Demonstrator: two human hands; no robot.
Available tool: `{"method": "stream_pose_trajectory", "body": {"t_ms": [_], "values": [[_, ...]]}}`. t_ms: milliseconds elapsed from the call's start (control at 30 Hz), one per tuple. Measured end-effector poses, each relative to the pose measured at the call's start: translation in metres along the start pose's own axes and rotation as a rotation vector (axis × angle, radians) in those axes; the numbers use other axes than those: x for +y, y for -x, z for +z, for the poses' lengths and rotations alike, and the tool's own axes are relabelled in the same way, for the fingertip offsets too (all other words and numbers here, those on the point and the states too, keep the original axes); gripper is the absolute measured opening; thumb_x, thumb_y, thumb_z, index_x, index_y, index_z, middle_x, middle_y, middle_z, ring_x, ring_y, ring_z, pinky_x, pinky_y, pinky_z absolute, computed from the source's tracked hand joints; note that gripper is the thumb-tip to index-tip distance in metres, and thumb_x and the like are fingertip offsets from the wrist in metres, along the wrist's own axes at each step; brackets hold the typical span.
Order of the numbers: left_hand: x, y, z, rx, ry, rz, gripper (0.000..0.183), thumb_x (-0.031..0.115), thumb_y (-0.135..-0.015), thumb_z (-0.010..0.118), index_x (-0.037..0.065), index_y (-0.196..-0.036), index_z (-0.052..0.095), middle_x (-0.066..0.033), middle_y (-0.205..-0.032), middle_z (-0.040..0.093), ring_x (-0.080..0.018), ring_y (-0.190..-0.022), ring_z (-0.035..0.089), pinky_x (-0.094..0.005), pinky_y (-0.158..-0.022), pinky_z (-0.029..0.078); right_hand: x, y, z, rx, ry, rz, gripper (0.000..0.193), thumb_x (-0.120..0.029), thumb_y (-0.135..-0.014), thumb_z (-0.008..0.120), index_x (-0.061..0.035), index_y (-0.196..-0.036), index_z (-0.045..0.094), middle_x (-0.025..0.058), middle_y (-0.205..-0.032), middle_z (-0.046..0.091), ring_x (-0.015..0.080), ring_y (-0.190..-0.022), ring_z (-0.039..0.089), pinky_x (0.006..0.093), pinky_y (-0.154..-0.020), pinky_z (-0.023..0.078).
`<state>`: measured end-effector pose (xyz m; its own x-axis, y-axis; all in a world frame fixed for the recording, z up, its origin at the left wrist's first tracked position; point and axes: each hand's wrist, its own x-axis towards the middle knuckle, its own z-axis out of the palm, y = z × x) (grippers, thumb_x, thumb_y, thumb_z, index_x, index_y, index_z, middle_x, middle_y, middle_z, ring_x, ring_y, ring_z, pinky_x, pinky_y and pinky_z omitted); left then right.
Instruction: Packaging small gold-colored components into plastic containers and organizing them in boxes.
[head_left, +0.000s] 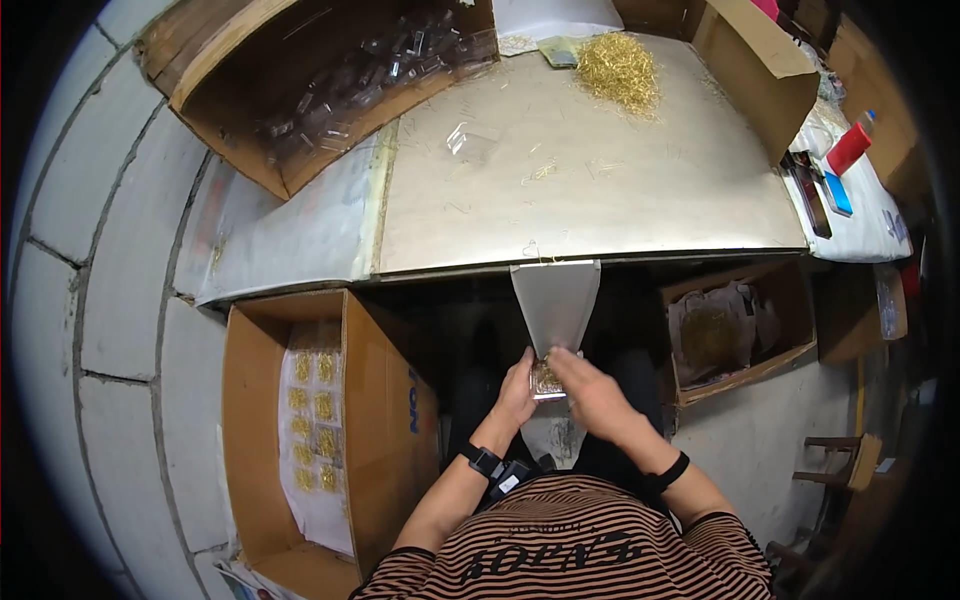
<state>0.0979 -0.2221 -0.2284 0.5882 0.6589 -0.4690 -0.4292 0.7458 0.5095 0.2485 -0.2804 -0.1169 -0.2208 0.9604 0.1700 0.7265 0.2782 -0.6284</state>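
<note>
My left hand (516, 390) is closed around the side of a small clear plastic box (546, 393) with thin gold-coloured metal pieces in it. The box sits just under the lower end of a pale grey chute (556, 305) that slopes down from the table edge. Over the box's right side reaches my right hand (590, 393), slightly blurred, its fingers stretched out and touching or nearly touching the chute's end. On the table (460, 215), a large heap of gold-coloured metal pieces (618, 75) lies at the far side.
Empty clear boxes (375, 80) fill a tipped cardboard carton (225, 125) at the far left; another clear box (470, 140) is on the table. Filled boxes (323, 405) stand in rows in a carton (385, 420) on my left. Another carton (745, 370) stands right, near a wooden stool (850, 462).
</note>
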Motion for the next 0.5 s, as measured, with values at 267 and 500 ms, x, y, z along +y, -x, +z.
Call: {"method": "stream_pose_trajectory", "body": {"t_ms": [267, 500], "values": [[-0.007, 0.014, -0.021, 0.068, -0.111, -0.031, 0.034, 0.029, -0.097, 0.047, 0.003, -0.117, 0.053, -0.0097, -0.102, 0.064, -0.0208, -0.087, 0.067, -0.0368, -0.069, 0.059, 0.002, -0.045, -0.043, 0.145, 0.074, -0.168, 0.044, 0.005, -0.072, 0.057, -0.0016, -0.115, 0.057, 0.0181, -0.12, 0.057, 0.0348, -0.116, 0.052, 0.04, -0.096, 0.046], [0.005, 0.027, -0.014, 0.162, -0.12, 0.033, 0.025, 0.017, -0.096, 0.05, 0.001, -0.115, 0.054, -0.0128, -0.103, 0.064, -0.0233, -0.088, 0.067, -0.0366, -0.067, 0.06, 0.105, -0.195, -0.106, 0.348, 0.25, 0.346, 0.057, -0.031, -0.096, 0.042, 0.0, -0.141, 0.028, 0.0253, -0.149, 0.018, 0.0362, -0.139, 0.019, 0.0408, -0.113, 0.022]]}}
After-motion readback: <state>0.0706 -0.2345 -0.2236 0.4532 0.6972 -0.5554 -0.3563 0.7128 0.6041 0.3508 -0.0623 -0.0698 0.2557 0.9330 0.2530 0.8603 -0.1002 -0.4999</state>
